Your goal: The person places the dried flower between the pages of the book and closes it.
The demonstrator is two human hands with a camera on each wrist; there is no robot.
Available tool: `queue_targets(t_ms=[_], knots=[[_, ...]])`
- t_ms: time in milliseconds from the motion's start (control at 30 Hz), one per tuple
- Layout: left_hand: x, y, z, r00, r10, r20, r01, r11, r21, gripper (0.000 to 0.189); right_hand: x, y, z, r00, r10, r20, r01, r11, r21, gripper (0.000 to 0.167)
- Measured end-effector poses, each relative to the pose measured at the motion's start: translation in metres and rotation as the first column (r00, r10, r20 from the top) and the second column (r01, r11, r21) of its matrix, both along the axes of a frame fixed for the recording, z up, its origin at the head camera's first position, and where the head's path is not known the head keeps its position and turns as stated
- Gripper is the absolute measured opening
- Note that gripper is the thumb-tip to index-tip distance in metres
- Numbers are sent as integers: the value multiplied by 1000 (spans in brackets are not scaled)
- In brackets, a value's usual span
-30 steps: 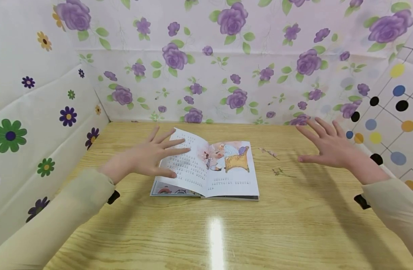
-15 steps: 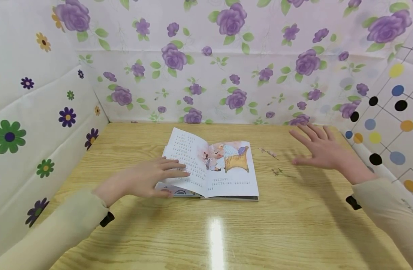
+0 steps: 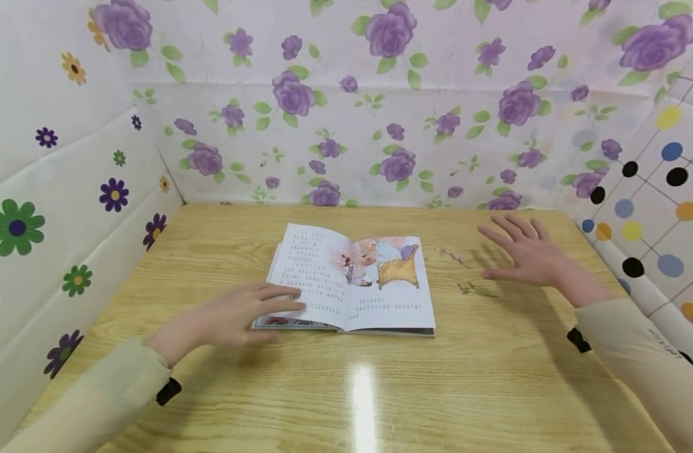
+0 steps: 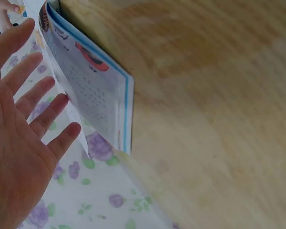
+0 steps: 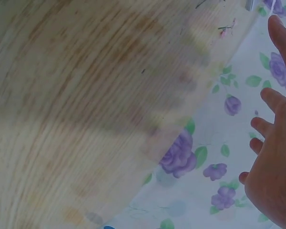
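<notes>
An open picture book (image 3: 388, 308) lies on the wooden table, with text on its left page and an illustration on its right page. The left page (image 3: 309, 264) stands slightly raised, and the page below shows under its near edge. My left hand (image 3: 230, 318) is over the book's near left corner, fingers extended and spread, holding nothing. In the left wrist view the fingers (image 4: 52, 112) lie alongside the raised page (image 4: 62, 86). Off to the book's right, my right hand (image 3: 530, 258) hovers above the table with fingers spread and nothing in its grasp.
Two small sprigs, one pinkish (image 3: 451, 256) and one greenish (image 3: 475, 289), lie on the table (image 3: 414, 390) between the book and my right hand. Flower-patterned sheets (image 3: 346, 145) rise behind and at the left, and a dotted sheet (image 3: 658, 207) at the right.
My left hand has moved down and left, off the middle of the left page, which has sunk lower. My right hand has drifted left and slightly down.
</notes>
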State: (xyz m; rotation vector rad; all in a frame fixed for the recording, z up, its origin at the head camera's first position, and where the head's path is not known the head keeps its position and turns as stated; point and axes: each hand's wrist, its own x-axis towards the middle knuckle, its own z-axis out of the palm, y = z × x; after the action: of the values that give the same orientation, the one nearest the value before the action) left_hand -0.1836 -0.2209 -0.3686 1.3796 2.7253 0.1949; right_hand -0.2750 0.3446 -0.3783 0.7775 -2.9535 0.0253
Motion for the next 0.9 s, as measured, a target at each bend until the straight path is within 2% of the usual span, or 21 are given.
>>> queue_targets(t_ms=[233,400,633,900], knots=[[2,-4,-19,997,74,-2,-74,995,73,58,-6,-1,-7,994,-32,108,35,999,-24,94],[1,-6,-27,993,116,-28,-112,987,118,58,-8,-3,-10,994,-22,107,25,999,-28,92],[-6,-10,-36,987,128,-97,-111,980,166,58,-8,-8,-13,993,6,117,0,999,-51,91],[-8,-13,-43,987,145,-70,-132,977,167,54,-11,-11,-18,991,51,126,-41,996,-85,88]])
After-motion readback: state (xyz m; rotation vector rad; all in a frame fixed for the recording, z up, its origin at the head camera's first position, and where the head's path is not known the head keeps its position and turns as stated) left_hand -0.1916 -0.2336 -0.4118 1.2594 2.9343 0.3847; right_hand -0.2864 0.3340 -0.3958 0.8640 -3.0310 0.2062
